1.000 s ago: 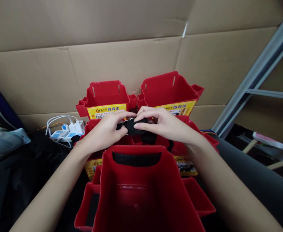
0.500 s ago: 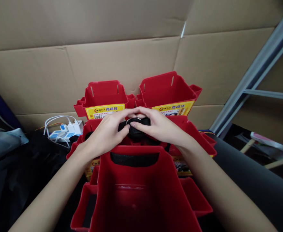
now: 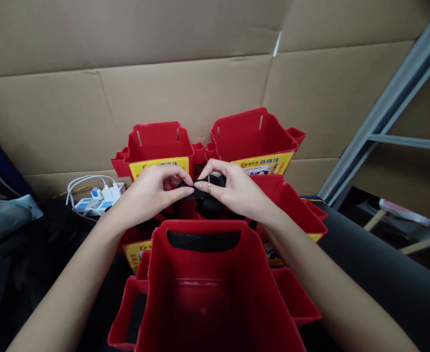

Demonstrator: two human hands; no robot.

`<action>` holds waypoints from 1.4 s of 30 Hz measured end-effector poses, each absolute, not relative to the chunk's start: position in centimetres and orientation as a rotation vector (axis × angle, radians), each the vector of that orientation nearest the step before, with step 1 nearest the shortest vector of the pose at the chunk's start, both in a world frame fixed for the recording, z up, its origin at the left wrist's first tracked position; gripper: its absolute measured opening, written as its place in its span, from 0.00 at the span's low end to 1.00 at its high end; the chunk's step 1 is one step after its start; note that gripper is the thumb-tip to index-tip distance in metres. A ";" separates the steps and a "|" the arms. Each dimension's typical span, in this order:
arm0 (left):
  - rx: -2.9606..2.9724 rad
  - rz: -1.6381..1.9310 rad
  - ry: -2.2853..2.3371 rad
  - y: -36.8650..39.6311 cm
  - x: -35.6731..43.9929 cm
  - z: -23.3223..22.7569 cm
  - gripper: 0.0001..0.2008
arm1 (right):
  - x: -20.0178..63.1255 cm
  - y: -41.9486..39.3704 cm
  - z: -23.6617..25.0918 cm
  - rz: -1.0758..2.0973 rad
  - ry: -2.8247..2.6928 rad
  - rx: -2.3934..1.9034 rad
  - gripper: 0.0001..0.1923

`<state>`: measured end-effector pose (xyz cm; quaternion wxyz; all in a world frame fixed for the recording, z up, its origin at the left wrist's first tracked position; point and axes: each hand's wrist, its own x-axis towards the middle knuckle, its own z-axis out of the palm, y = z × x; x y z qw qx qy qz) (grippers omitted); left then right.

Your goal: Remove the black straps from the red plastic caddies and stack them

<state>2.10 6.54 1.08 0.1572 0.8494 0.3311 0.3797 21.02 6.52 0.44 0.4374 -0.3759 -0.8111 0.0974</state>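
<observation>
Both hands meet over the red bins. The left hand [image 3: 147, 193] and the right hand [image 3: 237, 188] have their fingers clamped on a black strap [image 3: 203, 188] with a small metal ring, held between them. Just below the fingers stands a red bin [image 3: 207, 288]; beyond them, two labelled bins [image 3: 253, 137] against cardboard [image 3: 185, 93].

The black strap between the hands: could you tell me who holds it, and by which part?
Both hands grip the black strap: the left hand pinches its left end, the right hand its right end by the metal ring.
</observation>
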 end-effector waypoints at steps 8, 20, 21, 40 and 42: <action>2.177 1.018 0.863 7.4 2.3 0.6 0.12 | 20.6 6.4 0.2 0.384 -2.045 -0.803 0.05; 2.248 0.856 0.956 9.1 -0.9 1.1 0.10 | 22.9 7.2 1.2 0.559 -2.207 -0.835 0.11; 2.280 0.830 0.966 9.2 -1.1 1.1 0.10 | 22.7 7.2 1.1 0.517 -2.209 -0.852 0.10; 2.190 0.800 0.959 9.2 -0.6 1.4 0.13 | 23.5 7.3 1.7 0.618 -2.107 -0.945 0.15; 2.161 0.803 0.980 9.4 -0.7 1.3 0.12 | 23.6 7.6 1.6 0.596 -2.113 -0.949 0.15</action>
